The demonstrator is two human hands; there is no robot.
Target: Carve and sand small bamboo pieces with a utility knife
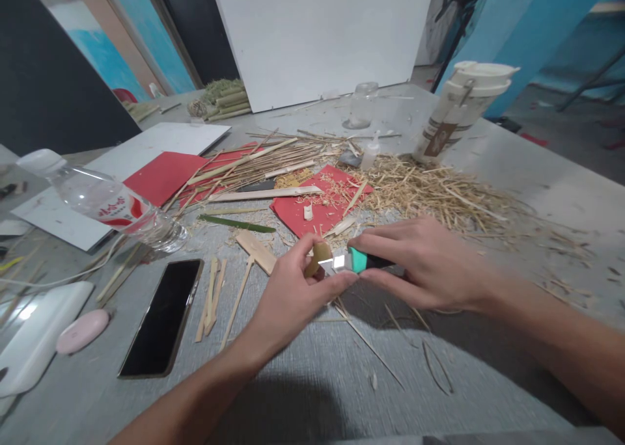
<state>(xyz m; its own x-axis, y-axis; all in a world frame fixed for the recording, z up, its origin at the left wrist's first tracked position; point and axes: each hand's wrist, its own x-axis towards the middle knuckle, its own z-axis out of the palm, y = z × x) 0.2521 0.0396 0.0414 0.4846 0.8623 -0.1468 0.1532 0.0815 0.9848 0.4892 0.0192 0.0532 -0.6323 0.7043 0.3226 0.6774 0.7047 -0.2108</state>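
Near the middle of the table, my left hand [295, 279] is closed around a small rounded yellow-brown piece [320, 257]. My right hand [410, 263] grips a utility knife [359, 260] with a green and black handle. The knife's metal blade points left and meets or nearly meets the brown piece; the exact contact is too small to tell. A red sheet [312, 204] strewn with pale shavings lies just beyond my hands. Thin wooden strips [212, 295] rest to the left of my left hand.
A plastic bottle [112, 201], a black phone [163, 318] and a pink oval case [83, 331] are on the left. Loose straw [439, 194] and a tall cup [456, 110] stand at the back right. A glass jar [364, 107] is behind thin sticks [273, 162].
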